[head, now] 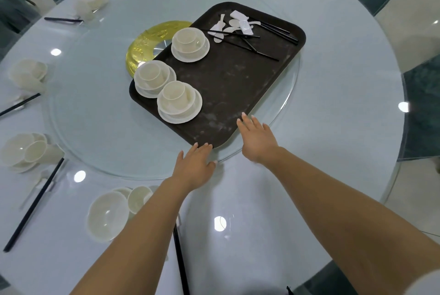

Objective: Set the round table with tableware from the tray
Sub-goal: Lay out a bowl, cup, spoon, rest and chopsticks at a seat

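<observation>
Glass covers the table (321,175), so the stiff tray (228,85) on the turntable (95,128) probably slides easily; we judge its near corner the best hold. Three fragile bowl sets (179,101) stand on it, light chopsticks (273,30) behind. Our left hand (194,163) and right hand (258,138) lie flat, fingers straight, touching that corner, gripping nothing.

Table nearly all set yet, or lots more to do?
Partly. Done: place settings like the near one already sit along the table's left edge. In hand: nothing; left hand and right hand lie open at the tray. Left: three bowl stacks, spoons and chopsticks; the right side shows no settings.
</observation>
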{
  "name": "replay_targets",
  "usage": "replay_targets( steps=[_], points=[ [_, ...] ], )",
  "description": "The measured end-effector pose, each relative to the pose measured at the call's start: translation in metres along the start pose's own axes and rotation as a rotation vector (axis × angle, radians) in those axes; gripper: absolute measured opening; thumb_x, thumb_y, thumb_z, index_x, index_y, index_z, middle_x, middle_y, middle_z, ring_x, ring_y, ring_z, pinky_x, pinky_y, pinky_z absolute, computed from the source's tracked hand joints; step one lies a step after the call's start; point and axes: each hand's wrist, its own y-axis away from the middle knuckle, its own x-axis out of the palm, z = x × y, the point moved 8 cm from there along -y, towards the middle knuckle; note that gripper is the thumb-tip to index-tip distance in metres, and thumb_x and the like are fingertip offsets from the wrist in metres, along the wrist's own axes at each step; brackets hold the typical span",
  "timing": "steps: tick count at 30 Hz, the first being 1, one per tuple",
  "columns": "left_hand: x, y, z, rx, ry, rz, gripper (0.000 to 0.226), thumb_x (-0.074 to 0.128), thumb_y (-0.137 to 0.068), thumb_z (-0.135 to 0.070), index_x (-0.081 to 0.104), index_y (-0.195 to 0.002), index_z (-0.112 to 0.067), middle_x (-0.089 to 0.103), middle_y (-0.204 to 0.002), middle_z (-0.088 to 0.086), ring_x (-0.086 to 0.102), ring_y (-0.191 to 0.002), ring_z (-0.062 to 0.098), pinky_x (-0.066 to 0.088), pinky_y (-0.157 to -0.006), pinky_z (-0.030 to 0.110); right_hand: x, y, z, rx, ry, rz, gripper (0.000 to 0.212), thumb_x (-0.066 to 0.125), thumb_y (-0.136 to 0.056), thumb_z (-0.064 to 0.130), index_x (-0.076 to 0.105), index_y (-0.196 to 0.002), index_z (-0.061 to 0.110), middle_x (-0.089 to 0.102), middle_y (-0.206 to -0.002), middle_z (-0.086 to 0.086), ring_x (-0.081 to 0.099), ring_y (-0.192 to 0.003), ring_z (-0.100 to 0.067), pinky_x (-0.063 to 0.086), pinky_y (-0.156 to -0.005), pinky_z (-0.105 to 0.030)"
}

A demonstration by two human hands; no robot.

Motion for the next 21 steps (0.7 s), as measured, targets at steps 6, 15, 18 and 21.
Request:
replay_targets(
  steps=[6,15,18,21],
  points=[
    [-0.011,0.01,-0.011,-0.09,0.344,-0.102,0.052,0.042,-0.1,-0.042,0.037,-0.147,-0.02,0.038,-0.153,0.001,0.032,-0.142,0.021,0.027,-0.111,0.033,-0.01,0.012,-0.007,-0.018,-0.132,-0.018,0.064,0.041,-0.1,0.031,0.012,-0.155,0.018,0.009,-0.164,-0.007,0.012,-0.149,-0.028,0.021,-0.117,-0.043],
    [-0.039,0.07,-0.02,-0.135,0.636,-0.372,0.031,0.048,-0.097,-0.04,0.066,-0.094,-0.015,0.069,-0.094,-0.002,0.062,-0.091,0.018,0.047,-0.08,0.033,-0.028,0.062,-0.006,0.0,-0.384,-0.1,0.064,0.047,-0.095,0.055,0.04,-0.146,0.017,0.044,-0.149,-0.007,0.038,-0.137,-0.027,0.035,-0.108,-0.043],
    [-0.041,0.093,-0.025,-0.131,0.69,-0.421,0.032,0.049,-0.097,-0.038,0.068,-0.096,-0.012,0.07,-0.091,-0.004,0.064,-0.091,0.017,0.048,-0.084,0.033,-0.035,0.088,-0.004,0.002,-0.431,-0.122,0.061,0.047,-0.096,0.053,0.042,-0.145,0.016,0.046,-0.147,-0.007,0.041,-0.135,-0.027,0.036,-0.108,-0.043],
    [-0.036,0.123,-0.033,-0.116,0.751,-0.454,0.031,0.05,-0.097,-0.036,0.069,-0.099,-0.011,0.072,-0.094,-0.001,0.064,-0.093,0.018,0.048,-0.086,0.034,-0.042,0.125,-0.004,0.002,-0.472,-0.17,0.06,0.048,-0.096,0.051,0.043,-0.144,0.016,0.046,-0.147,-0.007,0.043,-0.134,-0.026,0.037,-0.11,-0.043]
  ],
)
